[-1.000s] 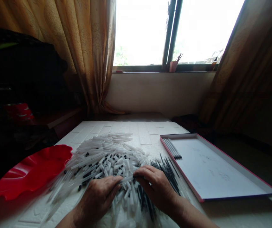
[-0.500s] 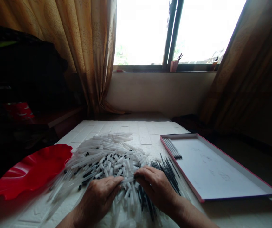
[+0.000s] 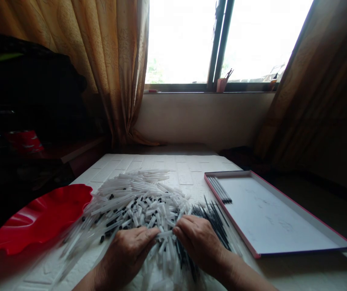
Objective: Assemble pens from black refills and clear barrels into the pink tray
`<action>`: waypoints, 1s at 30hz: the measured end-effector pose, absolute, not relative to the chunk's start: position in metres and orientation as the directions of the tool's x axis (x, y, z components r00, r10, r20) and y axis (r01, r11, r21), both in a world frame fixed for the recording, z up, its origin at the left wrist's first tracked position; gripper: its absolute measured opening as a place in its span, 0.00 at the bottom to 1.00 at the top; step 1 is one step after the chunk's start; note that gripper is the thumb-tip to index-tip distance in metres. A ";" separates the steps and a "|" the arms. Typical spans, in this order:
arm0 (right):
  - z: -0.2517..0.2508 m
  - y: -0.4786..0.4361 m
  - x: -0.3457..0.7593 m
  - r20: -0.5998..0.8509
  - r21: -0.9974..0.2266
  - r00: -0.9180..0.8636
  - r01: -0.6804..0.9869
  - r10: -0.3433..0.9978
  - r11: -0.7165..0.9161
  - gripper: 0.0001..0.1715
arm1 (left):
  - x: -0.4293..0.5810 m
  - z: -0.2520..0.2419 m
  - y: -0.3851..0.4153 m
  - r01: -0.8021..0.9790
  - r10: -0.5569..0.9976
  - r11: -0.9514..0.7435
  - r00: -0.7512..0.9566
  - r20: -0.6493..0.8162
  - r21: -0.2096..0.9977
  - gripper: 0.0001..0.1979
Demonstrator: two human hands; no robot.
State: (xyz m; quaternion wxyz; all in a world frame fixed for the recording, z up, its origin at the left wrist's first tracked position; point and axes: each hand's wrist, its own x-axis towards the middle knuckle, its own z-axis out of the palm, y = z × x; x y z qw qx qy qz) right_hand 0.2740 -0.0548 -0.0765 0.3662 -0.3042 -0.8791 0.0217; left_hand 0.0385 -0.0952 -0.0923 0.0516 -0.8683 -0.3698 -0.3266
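The left hand [image 3: 128, 254] and right hand [image 3: 199, 242] sit close together, fingertips almost meeting over a clear tube [image 3: 165, 233]; whether either grips it, I cannot tell. Both hands rest on a pile [image 3: 134, 206] of such tubes, many black-tipped, that spreads ahead of them and below. Just past the right hand lie loose black rods [image 3: 212, 220] — further right, a tray [image 3: 270, 214] holds a small bundle [image 3: 222, 190] of them. Left of the left hand sits a red plate [image 3: 40, 218].
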 end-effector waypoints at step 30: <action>-0.075 -0.056 0.274 0.634 -0.287 -0.531 0.514 0.562 0.809 0.21 | 0.039 -0.091 -0.095 0.644 0.613 -0.734 0.493 0.617 0.216 0.11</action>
